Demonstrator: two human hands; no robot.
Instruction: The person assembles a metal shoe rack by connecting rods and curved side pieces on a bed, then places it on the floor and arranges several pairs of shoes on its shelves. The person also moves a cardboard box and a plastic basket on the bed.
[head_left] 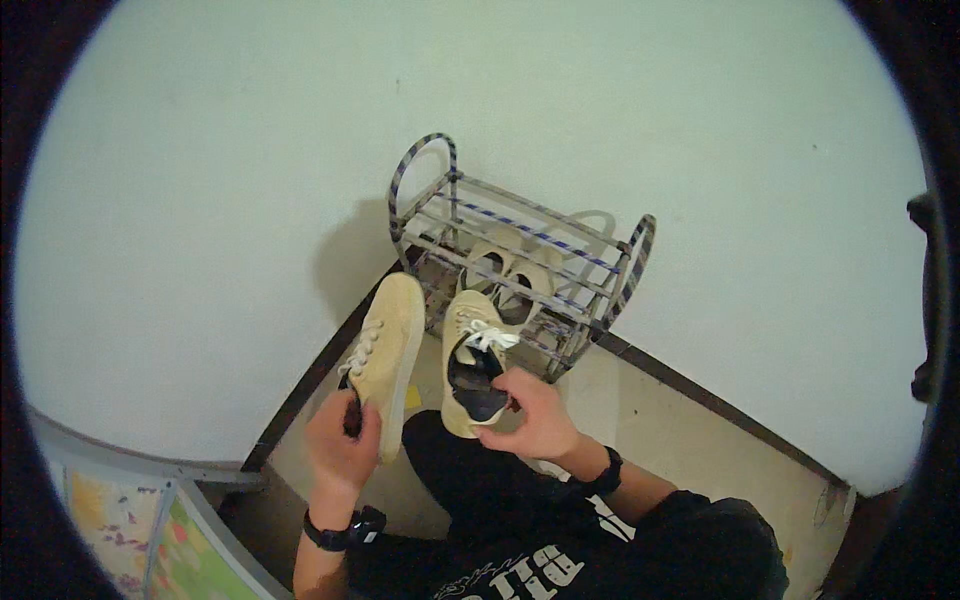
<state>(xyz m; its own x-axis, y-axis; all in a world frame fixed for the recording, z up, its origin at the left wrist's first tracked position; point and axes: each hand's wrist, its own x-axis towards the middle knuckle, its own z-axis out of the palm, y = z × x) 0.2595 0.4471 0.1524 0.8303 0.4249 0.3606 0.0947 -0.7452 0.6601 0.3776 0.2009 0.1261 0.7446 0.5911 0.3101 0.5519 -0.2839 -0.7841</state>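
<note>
A striped shoe rack (540, 211) stands against the wall (200, 200), and everything is placed from it; on its lower tier, a pair of pale shoes (541, 280) sits side by side, probably so that both fit between the rack's ends; on the near side of the rack, before its left end, the left hand (345, 435) has its grip pinching the collar and heel of a yellow laced shoe (395, 340), whose toe points up toward the rack and whose sole faces right, likely because a hold at the heel leaves the rest free; just beside it, before the rack's front, the right hand (530, 415) pinches the heel of a second yellow shoe (454, 385), the thumb low outside and the fingers at the opening's edge, seemingly for a firm hold; that shoe's opening and white bow face upward; whether its toe touches the rack, I cannot tell.
</note>
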